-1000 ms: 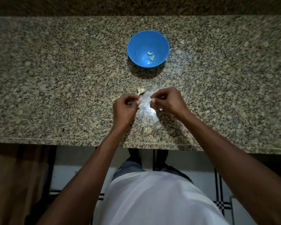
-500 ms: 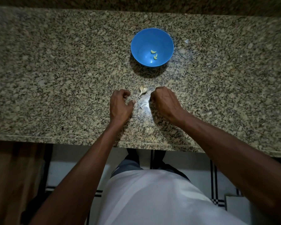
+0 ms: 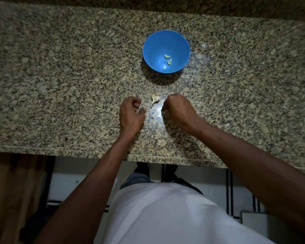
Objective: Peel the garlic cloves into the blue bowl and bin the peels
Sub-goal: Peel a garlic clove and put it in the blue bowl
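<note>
Where a second ago both hands were raised close together over the bright patch of the granite surface (image 3: 60, 76), pinching a clove and its skin between them, they have now dropped and drawn apart. The left hand (image 3: 130, 115) rests knuckles-up with its fingers (image 3: 136, 104) loosely curled and the thumb out; nothing shows in them. The right hand (image 3: 179, 111) is turned over with its fingers tucked beneath, so I cannot tell whether it holds the clove or a scrap of peel. Between the two sets of fingers, a little beyond them, lies the garlic remnant (image 3: 155, 98) (a papery piece with a short stalk), untouched and in the same spot as before. Thin flakes of peel (image 3: 155, 115) lie in the glare between the hands. Well beyond the fingers stands the blue bowl (image 3: 151, 50), with two peeled cloves (image 3: 168, 59) inside, the same count as a second ago. So the current clove has probably not reached the bowl yet, and the peels are not binned; no bin is in view.
</note>
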Motion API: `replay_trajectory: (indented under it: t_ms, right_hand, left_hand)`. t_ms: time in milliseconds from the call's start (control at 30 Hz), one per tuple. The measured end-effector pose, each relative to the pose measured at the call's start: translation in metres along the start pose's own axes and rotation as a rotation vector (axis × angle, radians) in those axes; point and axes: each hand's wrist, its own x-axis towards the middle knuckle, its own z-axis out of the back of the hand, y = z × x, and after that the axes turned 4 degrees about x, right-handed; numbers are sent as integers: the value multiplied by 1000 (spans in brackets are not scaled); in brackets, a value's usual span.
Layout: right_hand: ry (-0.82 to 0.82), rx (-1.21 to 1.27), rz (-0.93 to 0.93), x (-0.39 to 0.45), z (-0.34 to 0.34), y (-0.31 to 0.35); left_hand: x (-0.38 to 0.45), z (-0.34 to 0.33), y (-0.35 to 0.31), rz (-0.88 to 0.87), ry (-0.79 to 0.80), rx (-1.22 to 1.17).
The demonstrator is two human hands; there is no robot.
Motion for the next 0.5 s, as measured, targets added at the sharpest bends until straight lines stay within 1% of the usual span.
replay_trajectory:
  t_ms: [67,133,167,200,300,400,500]
  right_hand:
    - [-21,419,-208,-1,4,-11]
    - [-74,815,-403,-8,7,-18]
    - [-72,979,-454,-13,5,-21]
    - [-59,1090,-478,-17,3,-22]
    - [-32,1259,-463,-23,0,-18]
    - [-3,1394,-419,-25,0,-13]
    - [12,1429,-423,-24,2,-9]
  left_hand:
    - [-6,1,-4,-1,-54,-63]
    - [-13,2,-8,0,-67,-132]
    - [-16,1,-10,0,-42,-182]
    - [-18,1,-11,-4,0,-231]
    - [-21,-2,-19,-36,115,-326]
    - [-22,-3,-23,-27,200,-467]
    - [-19,-3,-23,-10,202,-530]
